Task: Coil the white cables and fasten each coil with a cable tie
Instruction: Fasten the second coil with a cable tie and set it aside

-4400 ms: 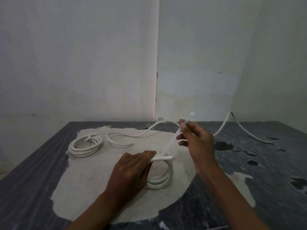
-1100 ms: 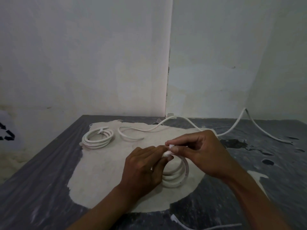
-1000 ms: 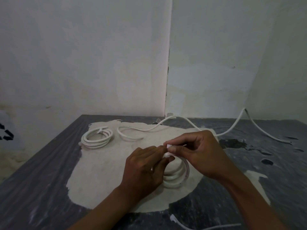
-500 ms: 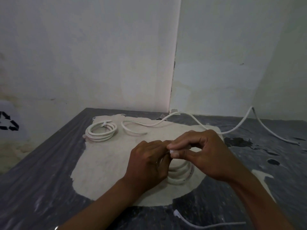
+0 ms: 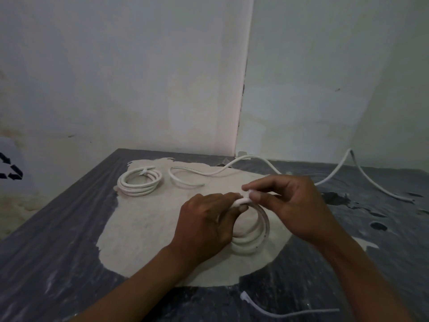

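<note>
one coil (image 5: 140, 185) tied already | both hands, left (image 5: 206, 225) and right (image 5: 287, 206), pinched the tie on ours (image 5: 251, 231) | loose cable (image 5: 232, 169) behind it left

Bare utility room: stained plaster walls (image 5: 139, 77), worn dark tabletop (image 5: 58, 240) in corner.
</note>
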`<state>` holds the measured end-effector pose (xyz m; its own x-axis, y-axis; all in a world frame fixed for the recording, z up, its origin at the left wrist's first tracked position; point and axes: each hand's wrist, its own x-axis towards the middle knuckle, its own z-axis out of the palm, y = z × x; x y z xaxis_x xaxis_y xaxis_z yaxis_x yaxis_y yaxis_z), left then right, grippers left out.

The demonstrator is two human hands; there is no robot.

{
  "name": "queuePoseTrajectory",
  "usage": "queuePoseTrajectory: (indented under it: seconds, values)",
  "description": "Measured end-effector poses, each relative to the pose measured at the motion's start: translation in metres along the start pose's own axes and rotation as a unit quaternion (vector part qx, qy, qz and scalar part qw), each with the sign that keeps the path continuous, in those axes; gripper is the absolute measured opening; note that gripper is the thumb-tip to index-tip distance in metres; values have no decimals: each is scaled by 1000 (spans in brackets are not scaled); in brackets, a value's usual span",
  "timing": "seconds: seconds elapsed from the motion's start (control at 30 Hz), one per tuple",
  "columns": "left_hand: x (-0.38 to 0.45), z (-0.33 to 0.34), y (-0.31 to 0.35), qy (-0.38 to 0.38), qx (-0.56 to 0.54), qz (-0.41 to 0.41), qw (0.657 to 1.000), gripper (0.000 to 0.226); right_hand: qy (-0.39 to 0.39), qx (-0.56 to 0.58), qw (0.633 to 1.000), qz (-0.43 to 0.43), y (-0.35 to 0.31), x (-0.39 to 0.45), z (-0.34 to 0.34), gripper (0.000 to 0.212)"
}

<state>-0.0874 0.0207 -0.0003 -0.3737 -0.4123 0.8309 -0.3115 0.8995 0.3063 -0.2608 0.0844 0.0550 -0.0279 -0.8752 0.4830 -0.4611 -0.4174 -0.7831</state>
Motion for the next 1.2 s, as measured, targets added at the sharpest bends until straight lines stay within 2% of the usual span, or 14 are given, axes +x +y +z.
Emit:
queuePoseTrajectory:
  seconds: [0.13, 0.33, 0.47, 0.63, 0.77, 1.2]
  values:
    - [4, 0, 5, -21, -32, -28, 999, 21, 29, 44, 998, 31, 0, 0, -1, 17]
    - [12, -5, 12, -64, -57, -65, 994, 22, -27, 15, 999, 24, 0, -1, 3, 11]
    - [13, -6, 10, -58, -83, -82, 992, 30, -21, 34, 998, 38, 7, 1, 5, 11]
    - [11, -2, 8, -61, -101, -90, 989, 20, 8, 104, 992, 69, 16, 0, 7, 12]
    - [10, 0, 9, -41, -121, -75, 989, 14, 22, 101, 990, 98, 17, -1, 8, 13]
    - [3, 12, 1, -24, -143, -95, 985, 21, 38, 132, 985, 106, 16, 0, 8, 19]
